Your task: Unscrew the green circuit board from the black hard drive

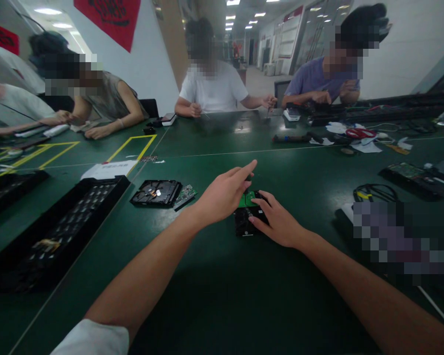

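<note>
A black hard drive (246,222) with a green circuit board (246,199) on top lies on the green table (222,286) just in front of me. My right hand (279,224) grips the drive's right side, thumb on its front and fingers over its top. My left hand (222,196) hovers over the drive's left end, index finger stretched forward. It pinches a thin dark tool (248,184) that stands upright on the green board. Most of the tool is hidden by my fingers.
A second opened hard drive (156,192) and a loose circuit board (185,196) lie to the left. A long black tray (59,231) runs along the left side, with a white paper (109,170) behind it. Black cables (373,192) lie at right. Several people work at the far edge.
</note>
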Action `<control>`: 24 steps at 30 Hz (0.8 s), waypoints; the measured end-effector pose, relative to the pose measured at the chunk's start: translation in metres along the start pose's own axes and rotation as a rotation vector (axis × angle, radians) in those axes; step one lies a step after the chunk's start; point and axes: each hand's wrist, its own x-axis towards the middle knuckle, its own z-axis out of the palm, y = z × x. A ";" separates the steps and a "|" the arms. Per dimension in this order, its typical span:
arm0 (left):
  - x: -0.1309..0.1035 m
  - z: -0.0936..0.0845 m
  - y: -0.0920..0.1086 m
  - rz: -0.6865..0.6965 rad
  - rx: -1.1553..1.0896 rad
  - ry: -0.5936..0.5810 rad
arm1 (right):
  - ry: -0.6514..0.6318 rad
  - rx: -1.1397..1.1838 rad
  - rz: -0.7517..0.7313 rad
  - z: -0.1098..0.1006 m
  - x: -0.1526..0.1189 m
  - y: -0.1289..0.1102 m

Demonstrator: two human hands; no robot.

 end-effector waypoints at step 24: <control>0.001 -0.003 0.002 -0.083 0.037 0.039 | 0.035 0.028 -0.032 0.001 0.000 0.001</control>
